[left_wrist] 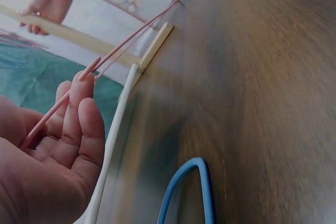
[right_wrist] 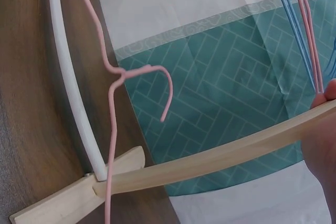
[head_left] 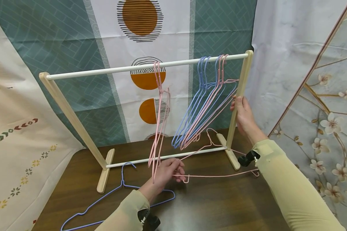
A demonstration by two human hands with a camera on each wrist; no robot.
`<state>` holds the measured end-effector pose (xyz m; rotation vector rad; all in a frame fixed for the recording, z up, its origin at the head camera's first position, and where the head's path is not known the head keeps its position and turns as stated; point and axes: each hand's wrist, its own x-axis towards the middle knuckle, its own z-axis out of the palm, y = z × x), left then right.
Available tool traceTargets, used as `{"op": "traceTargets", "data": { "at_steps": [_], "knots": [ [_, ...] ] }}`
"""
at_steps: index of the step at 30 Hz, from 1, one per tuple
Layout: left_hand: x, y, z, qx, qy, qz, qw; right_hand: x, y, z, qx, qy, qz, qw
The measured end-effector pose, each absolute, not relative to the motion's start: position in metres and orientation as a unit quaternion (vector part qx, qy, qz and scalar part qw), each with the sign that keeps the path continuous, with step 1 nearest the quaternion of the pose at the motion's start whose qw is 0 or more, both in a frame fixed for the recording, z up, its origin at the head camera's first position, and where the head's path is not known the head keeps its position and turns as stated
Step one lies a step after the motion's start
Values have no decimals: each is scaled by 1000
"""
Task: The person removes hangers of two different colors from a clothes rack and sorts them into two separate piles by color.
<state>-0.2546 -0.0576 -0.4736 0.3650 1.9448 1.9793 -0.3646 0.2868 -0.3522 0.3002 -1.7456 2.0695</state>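
My left hand (head_left: 166, 173) holds a pink clothes hanger (head_left: 219, 175) by its left end, low in front of the garment rack. In the left wrist view, the hanger's wire (left_wrist: 47, 118) crosses the palm and the curled fingers (left_wrist: 92, 129). The hanger's hook (right_wrist: 167, 90) points up beside the rack's foot in the right wrist view. On the rack's right wooden post (head_left: 233, 123), my right hand (head_left: 244, 114) grips about midway up. Blue and pink hangers (head_left: 200, 102) hang bunched on the white rail (head_left: 104, 72), close to that post.
Pink hangers (head_left: 159, 112) hang near the rail's middle, just above my left hand. A blue hanger (head_left: 92, 205) lies on the brown table (head_left: 208, 202), partly under my left forearm. The rack's lower bar (head_left: 199, 153) runs between its wooden feet. Patterned cloths (head_left: 173, 25) surround the table.
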Motion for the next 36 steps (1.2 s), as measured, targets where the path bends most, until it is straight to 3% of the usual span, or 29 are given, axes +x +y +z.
{"op": "traceTargets", "data": {
  "at_steps": [11, 14, 21, 27, 33, 36],
  "knots": [
    [-261, -35, -476, 141, 732, 651, 145, -364, 287, -352, 105, -634, 736, 213],
    [-264, -29, -480, 167, 793, 579, 92, -365, 287, -351, 106, -630, 738, 217],
    [-288, -24, -525, 248, 903, 320, -142, -366, 285, -352, 105, -632, 737, 218],
    [-270, -17, -497, 237, 934, 231, -137, -366, 286, -352, 111, -627, 739, 217],
    [-289, -18, -544, 273, 925, 164, -209, -366, 286, -353, 109, -631, 737, 217],
    [-282, -18, -542, 293, 921, 131, -222, -365, 286, -353, 109, -633, 735, 218]
  ]
}}
